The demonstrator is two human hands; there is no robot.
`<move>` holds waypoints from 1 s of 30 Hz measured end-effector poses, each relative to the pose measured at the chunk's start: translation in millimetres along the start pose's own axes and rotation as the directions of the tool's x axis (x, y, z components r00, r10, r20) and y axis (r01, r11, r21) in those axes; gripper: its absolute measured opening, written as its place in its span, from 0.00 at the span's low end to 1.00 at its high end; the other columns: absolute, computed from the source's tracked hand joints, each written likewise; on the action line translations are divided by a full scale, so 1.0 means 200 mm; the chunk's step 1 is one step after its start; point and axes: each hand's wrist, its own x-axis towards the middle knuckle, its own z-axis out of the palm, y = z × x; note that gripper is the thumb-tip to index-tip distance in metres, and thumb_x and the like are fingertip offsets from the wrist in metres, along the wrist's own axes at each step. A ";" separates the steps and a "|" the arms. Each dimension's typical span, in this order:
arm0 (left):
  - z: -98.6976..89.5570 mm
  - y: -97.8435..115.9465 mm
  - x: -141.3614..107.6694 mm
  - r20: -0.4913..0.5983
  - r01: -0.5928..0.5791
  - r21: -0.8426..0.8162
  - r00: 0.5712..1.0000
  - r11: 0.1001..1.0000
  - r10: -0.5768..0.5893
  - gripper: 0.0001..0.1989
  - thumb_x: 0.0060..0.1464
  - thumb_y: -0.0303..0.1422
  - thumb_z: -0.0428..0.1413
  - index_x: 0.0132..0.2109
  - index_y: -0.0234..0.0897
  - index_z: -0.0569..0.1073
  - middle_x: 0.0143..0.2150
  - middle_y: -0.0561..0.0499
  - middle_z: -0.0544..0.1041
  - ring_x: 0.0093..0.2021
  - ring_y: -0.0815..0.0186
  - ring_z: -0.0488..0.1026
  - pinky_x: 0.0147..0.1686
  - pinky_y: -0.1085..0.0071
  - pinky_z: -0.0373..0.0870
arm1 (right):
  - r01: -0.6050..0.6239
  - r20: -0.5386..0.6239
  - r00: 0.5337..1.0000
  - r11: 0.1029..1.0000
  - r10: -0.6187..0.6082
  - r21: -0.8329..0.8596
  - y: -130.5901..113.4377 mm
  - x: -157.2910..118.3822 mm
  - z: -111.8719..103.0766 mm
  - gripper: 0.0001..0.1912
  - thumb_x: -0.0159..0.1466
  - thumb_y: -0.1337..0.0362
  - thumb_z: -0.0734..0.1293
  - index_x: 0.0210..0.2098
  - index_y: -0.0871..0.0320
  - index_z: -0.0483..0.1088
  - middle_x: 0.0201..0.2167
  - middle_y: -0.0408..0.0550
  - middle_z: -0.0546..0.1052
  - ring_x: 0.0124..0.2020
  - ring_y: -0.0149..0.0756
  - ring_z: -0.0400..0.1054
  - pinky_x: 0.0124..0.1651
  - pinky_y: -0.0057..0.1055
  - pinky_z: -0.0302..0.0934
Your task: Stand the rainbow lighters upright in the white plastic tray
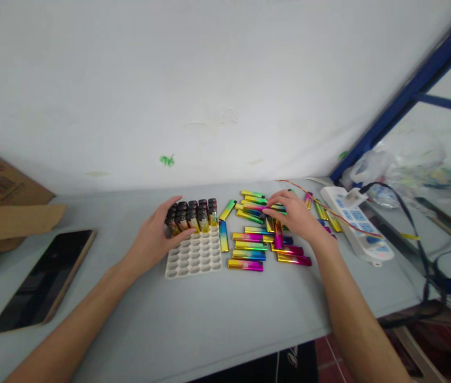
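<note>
My left hand [157, 231] is wrapped round the left end of a block of lighters [203, 215], thumb in front and fingers behind. These lighters stand upright with their black tops up in the far rows of a white tray [195, 272], whose nearer rows of holes are bare. To the right, my right hand [291, 213] reaches over a loose spread of shiny lighters [248, 265] in yellow, green, blue and magenta. Its thumb and forefinger pinch a lighter [260, 208] lying among them. The other fingers are curled and partly hide the lighters beneath.
A dark phone [43, 282] lies at the left beside an opened cardboard box [13, 223]. On the right is a white power strip [355, 226] with a plug, a black cable [411, 215] and thin red-yellow wires. A blue metal frame [401, 96] and plastic bags [371, 167] stand beyond it.
</note>
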 end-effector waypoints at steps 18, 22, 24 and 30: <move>0.00 0.00 0.01 -0.005 0.003 0.014 1.000 1.000 -0.003 0.39 0.57 0.53 0.60 0.69 0.40 0.62 0.65 0.41 0.73 0.60 0.49 0.75 0.61 0.52 0.72 | 0.040 0.001 0.999 0.994 -0.040 0.106 -0.06 0.00 -0.01 0.14 0.74 0.55 0.65 0.46 0.56 0.80 0.47 0.52 0.79 0.50 0.41 0.73 0.58 0.40 0.66; 0.00 -0.01 0.01 -0.014 -0.009 0.009 1.000 1.000 0.009 0.39 0.57 0.53 0.60 0.69 0.42 0.62 0.63 0.41 0.75 0.58 0.46 0.77 0.59 0.49 0.73 | -0.035 -0.183 0.982 0.997 0.046 0.065 -0.05 0.01 -0.08 0.15 0.76 0.56 0.62 0.48 0.57 0.77 0.45 0.52 0.81 0.48 0.42 0.74 0.56 0.40 0.66; 0.00 -0.02 0.01 -0.014 -0.013 0.007 1.000 1.000 0.013 0.38 0.56 0.53 0.60 0.68 0.43 0.63 0.63 0.41 0.76 0.58 0.44 0.77 0.59 0.48 0.74 | -0.074 -0.271 0.959 0.996 0.085 0.051 -0.03 0.00 -0.12 0.16 0.76 0.55 0.61 0.50 0.57 0.77 0.46 0.52 0.81 0.47 0.42 0.75 0.54 0.40 0.67; 0.00 -0.01 0.02 -0.012 -0.023 0.014 1.000 1.000 0.023 0.37 0.57 0.53 0.59 0.67 0.39 0.64 0.63 0.40 0.75 0.58 0.46 0.77 0.61 0.50 0.73 | -0.157 -0.512 0.838 0.982 0.190 0.108 -0.08 -0.10 -0.25 0.17 0.76 0.53 0.61 0.51 0.55 0.76 0.43 0.50 0.83 0.43 0.40 0.78 0.48 0.37 0.71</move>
